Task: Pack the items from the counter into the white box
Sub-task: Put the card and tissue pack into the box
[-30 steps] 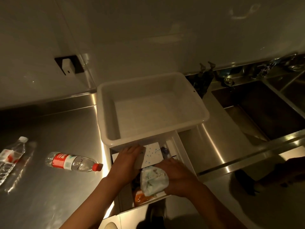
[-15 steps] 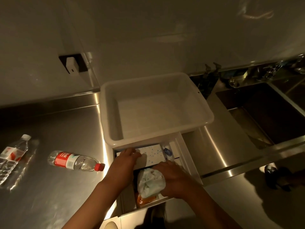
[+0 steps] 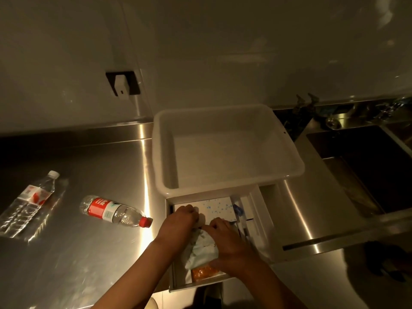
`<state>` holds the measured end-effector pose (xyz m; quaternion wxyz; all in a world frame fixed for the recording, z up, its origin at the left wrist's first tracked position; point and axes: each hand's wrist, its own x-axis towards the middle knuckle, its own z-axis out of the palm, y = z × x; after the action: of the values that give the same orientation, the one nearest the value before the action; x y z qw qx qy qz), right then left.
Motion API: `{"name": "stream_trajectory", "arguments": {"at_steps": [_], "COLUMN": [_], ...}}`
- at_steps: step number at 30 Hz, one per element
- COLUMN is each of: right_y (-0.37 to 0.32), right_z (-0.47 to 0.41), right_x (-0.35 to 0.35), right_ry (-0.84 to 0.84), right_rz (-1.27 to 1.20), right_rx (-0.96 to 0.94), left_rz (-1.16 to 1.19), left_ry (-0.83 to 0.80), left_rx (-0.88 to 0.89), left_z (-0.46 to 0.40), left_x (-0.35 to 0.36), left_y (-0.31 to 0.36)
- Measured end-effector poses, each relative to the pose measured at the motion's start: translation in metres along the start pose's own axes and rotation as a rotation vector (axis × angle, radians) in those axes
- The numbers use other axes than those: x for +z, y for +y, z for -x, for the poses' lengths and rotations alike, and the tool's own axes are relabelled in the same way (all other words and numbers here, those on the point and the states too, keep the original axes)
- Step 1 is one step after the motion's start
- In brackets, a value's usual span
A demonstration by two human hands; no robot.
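Observation:
A small white box (image 3: 264, 221) sits at the counter's front edge, partly under a large empty white tub (image 3: 165, 152). Both hands are inside the box. My right hand (image 3: 229, 241) grips a pale green-white soft packet (image 3: 201, 252) and holds it down over an orange packet (image 3: 204, 272). My left hand (image 3: 180, 221) has its fingers curled on the near-left corner of a white pack with blue speckles (image 3: 219, 208), which lies flat at the back of the box. On the counter to the left lie a red-labelled, red-capped water bottle (image 3: 111, 211) and a white-capped clear bottle (image 3: 31, 199).
The steel counter (image 3: 89, 264) stretches left of the box. A deep steel sink (image 3: 367, 166) lies to the right, with taps (image 3: 305, 101) behind it. A black-and-white device (image 3: 122, 83) is fixed on the wall. A few small items stand along the box's right side.
The soft packet has gone lower into the box under my right hand. The speckled pack now lies flatter at the back, and my left hand has slid to its corner.

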<state>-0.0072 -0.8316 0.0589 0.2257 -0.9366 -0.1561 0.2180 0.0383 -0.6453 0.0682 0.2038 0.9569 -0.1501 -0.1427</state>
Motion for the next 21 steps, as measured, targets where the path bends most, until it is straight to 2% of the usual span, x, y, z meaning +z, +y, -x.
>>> {"name": "stream_trajectory", "arguments": {"at_steps": [5, 9, 12, 17, 21], "right_y": [0.010, 0.030, 0.034, 0.027, 0.040], "right_z": [0.008, 0.016, 0.013, 0.002, 0.006], "right_x": [-0.006, -0.008, -0.007, 0.000, -0.005], "right_ry": [0.005, 0.008, 0.006, 0.007, 0.068], "right_rz": [-0.014, -0.127, -0.153, -0.134, -0.148], "right_rx": [0.047, 0.093, 0.098, 0.118, 0.091], "left_rz": [-0.056, -0.077, -0.171, -0.327, -0.350], "left_ry": [-0.027, -0.051, -0.096, -0.117, -0.128], "left_rx": [0.104, 0.188, 0.243, 0.174, 0.158], "left_z": [0.012, 0.024, 0.029, 0.027, 0.027], "left_x": [-0.012, -0.017, -0.011, 0.003, 0.006], "left_y": [-0.002, -0.004, 0.004, 0.013, 0.011]}}
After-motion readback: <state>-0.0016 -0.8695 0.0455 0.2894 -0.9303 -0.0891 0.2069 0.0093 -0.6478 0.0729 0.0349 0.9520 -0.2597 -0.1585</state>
